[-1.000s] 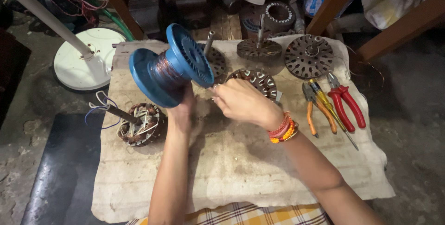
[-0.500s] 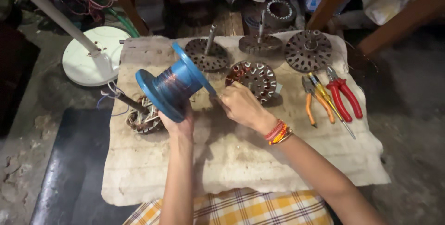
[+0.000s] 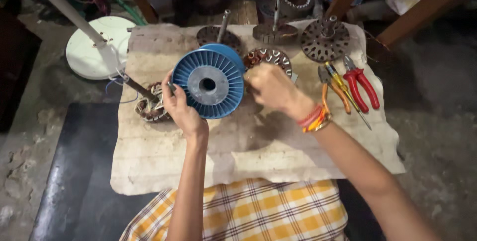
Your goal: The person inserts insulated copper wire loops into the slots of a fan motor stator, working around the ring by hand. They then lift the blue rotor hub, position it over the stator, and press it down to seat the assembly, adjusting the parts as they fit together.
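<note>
Head view. Left hand (image 3: pixel 181 107) grips blue ribbed spool (image 3: pixel 209 86) at left flange edge, fingers curled closed around rim; spool raised above cloth, flange face turned toward camera. Right hand (image 3: pixel 271 89) at spool's right side, fingers bent inward and touching it; exact grip hidden behind flange, cannot tell. Spool sits between both hands, over pale cloth (image 3: pixel 164 161). Wound stator (image 3: pixel 151 107) on cloth just left of left hand. Red-handled pliers (image 3: pixel 361 86) and orange-handled cutters (image 3: pixel 332 88) lie right of right hand.
</note>
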`<state>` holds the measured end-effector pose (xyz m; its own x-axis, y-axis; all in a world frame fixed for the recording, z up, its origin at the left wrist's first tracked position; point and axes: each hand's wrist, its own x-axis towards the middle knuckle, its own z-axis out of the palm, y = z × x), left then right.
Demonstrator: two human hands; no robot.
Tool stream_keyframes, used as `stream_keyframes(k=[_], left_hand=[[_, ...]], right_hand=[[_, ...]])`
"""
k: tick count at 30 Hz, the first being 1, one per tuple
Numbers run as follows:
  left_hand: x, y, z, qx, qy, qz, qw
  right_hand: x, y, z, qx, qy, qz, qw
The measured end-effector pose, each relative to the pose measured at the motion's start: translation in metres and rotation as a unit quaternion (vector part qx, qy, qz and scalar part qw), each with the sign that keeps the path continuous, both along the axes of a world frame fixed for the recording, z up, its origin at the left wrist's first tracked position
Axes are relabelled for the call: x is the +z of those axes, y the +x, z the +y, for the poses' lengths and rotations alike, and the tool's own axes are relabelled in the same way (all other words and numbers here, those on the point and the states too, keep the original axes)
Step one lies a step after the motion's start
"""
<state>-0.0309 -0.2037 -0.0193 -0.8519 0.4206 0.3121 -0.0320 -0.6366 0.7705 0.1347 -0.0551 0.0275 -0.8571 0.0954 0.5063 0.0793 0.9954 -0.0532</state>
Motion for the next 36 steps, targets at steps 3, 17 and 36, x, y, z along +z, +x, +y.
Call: stream_keyframes(k=[3,17,36], left_hand=[[0.001,-0.003,0.001,0.021,-0.065,0.023,0.997],[-0.018,-0.007,0.019,0.045,-0.263,-0.057,0.962],[0.034,0.008,0.059,0.047,-0.344,0.53,0.774]], right_hand=[[-0.001,-0.003,0.022,-0.004,0.0,0.004,1.0],[-0.019,-0.019,0.097,-0.099,-0.055,0.093,0.989],[-0.001,0.017,0.08,-0.112,-0.275,0.094,0.95]])
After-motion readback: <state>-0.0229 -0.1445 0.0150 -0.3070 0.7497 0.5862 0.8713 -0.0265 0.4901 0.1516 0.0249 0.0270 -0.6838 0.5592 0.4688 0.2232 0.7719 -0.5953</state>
